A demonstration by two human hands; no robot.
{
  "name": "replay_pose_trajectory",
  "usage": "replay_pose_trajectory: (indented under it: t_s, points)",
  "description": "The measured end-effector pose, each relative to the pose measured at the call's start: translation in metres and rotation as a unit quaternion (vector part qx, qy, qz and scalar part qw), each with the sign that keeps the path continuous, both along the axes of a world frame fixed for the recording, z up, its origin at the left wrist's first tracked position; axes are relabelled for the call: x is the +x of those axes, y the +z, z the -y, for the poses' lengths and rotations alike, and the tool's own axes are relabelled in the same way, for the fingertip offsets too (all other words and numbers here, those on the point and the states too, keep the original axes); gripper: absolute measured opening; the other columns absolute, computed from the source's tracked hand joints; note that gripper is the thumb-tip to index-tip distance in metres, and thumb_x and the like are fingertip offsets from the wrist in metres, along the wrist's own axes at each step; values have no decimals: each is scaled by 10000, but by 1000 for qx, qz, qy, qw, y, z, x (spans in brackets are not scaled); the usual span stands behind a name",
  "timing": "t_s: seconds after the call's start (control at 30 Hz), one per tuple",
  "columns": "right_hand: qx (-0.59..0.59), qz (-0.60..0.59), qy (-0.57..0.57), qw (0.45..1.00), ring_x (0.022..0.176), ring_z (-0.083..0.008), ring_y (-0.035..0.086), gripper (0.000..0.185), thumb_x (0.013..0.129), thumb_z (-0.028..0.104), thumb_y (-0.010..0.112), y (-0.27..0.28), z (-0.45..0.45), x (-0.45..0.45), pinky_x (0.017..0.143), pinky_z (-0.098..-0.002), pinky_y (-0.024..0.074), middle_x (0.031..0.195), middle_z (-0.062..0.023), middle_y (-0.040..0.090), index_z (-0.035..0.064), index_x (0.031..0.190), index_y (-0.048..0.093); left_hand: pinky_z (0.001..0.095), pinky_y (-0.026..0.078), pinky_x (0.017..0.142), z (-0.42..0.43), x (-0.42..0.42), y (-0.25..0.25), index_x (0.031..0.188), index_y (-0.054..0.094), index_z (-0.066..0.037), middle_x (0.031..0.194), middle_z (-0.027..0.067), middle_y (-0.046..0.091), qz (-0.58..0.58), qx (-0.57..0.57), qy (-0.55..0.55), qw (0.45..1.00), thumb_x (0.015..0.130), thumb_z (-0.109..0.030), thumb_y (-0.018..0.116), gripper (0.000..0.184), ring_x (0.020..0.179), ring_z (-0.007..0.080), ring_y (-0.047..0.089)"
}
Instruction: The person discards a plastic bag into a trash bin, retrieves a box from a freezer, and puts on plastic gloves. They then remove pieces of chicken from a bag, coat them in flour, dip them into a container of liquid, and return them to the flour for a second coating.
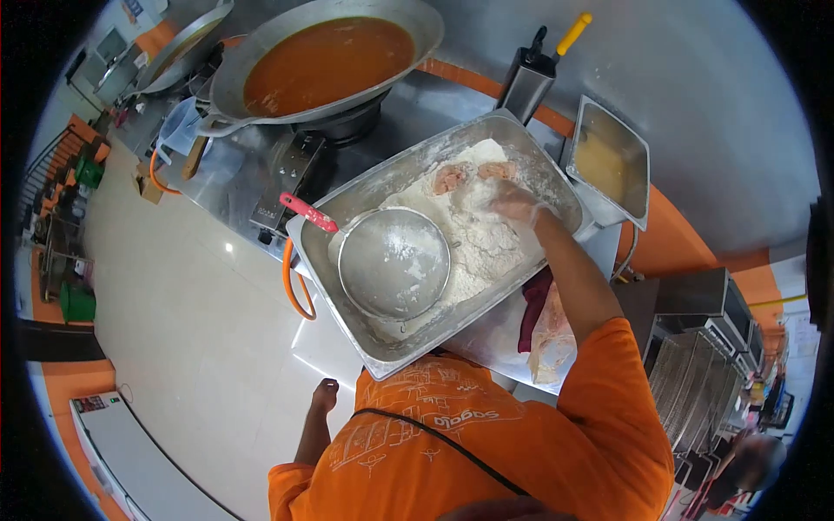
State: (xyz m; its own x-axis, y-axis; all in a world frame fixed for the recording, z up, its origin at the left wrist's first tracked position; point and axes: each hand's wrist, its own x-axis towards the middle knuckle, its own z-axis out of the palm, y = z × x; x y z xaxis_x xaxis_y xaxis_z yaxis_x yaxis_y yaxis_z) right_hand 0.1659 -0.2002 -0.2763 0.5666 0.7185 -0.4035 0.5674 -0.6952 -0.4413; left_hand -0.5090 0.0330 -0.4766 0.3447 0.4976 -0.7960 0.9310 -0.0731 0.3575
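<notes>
A large metal pan (pixel 313 252) holds white flour (pixel 486 256) with pieces of raw meat (pixel 450 179) lying on it. My right hand (pixel 517 207) reaches into the flour beside the meat, seemingly in a clear plastic glove. Its fingers are blurred and covered with flour, so whether they grip anything is unclear. A round sieve (pixel 395 265) with a red handle (pixel 308 212) rests in the pan's left part, a little flour in its mesh. Down at my side, away from the pan, hangs my left hand (pixel 326 395), its fingers curled in with nothing visible in them.
Behind the pan, a wide wok (pixel 226 82) of orange-brown oil sits on a burner. A smaller metal container (pixel 643 165) of yellowish liquid and a knife holder (pixel 526 85) stand to the right. A plastic bag (pixel 552 347) and dark red cloth (pixel 533 308) lie near my right arm.
</notes>
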Motion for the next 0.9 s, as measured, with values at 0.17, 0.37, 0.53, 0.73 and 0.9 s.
replay_pose_trajectory:
  t_s: [0.17, 0.37, 0.53, 0.73, 0.9]
  points:
    - [98, -71, -85, 989, 1110, -314, 517, 677, 763, 239, 687, 37, 7, -11, 950, -348, 401, 1191, -202, 545, -3, 1324, 395, 378, 486, 847, 7, -1, 15, 1073, 592, -78, 1031, 193, 646, -16, 3, -13, 1000, 851, -274, 552, 299, 985, 316, 618]
    - [14, 5, -61, 998, 1052, -359, 549, 609, 766, 232, 647, 14, 11, 4, 928, -373, 425, 1171, -247, 541, -14, 1277, 426, 375, 487, 840, -1, -5, 8, 1060, 606, -95, 1011, 184, 652, -2, 3, -14, 1000, 853, -260, 546, 270, 968, 316, 622]
    - [81, 105, -36, 990, 1074, -382, 532, 528, 757, 191, 620, -14, 13, 6, 936, -385, 420, 1143, -260, 539, -26, 1210, 459, 379, 488, 832, 1, 7, 24, 1070, 602, -95, 1000, 179, 655, -27, 15, -28, 999, 864, -254, 531, 270, 954, 319, 624]
    - [117, 79, -34, 989, 1117, -360, 507, 530, 762, 174, 623, 13, 12, -3, 951, -379, 412, 1180, -253, 518, -34, 1216, 450, 383, 488, 832, 3, -2, 12, 1098, 585, -74, 998, 181, 657, -27, 8, 2, 1000, 868, -277, 542, 310, 951, 311, 628]
    - [-32, 171, -9, 985, 1100, -318, 533, 555, 762, 283, 660, -8, 23, 28, 940, -368, 427, 1166, -220, 551, 1, 1208, 486, 385, 485, 840, 2, -19, 3, 1094, 585, -67, 1017, 184, 657, -17, -13, 15, 1000, 866, -307, 541, 334, 968, 318, 624]
